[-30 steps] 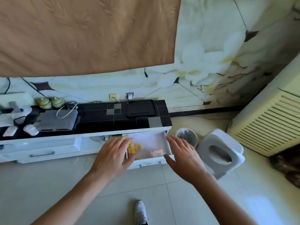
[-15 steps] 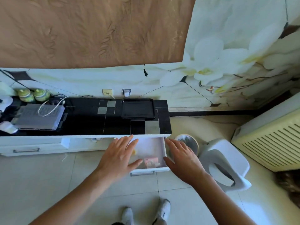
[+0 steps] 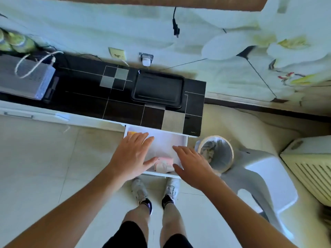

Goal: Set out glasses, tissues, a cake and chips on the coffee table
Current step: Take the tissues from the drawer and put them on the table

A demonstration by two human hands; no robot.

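A white drawer stands pulled out of the low TV cabinet. Inside it lies a pink packet near the front, and a yellow-orange item peeks out at the back left corner. My left hand hovers flat over the drawer's left half with straight fingers, its thumb near the pink packet. Over the drawer's right front corner is my right hand, fingers straight and holding nothing. No glasses, cake or chips can be made out.
A black tray sits on the cabinet's black tiled top, with a grey box to the left. A lined waste bin and a grey plastic stool stand right of the drawer. My feet are under the drawer front.
The view has tilted down and closed in on the drawer. Both hands have stayed flat over the drawer, the left one shifting back over the yellow item.
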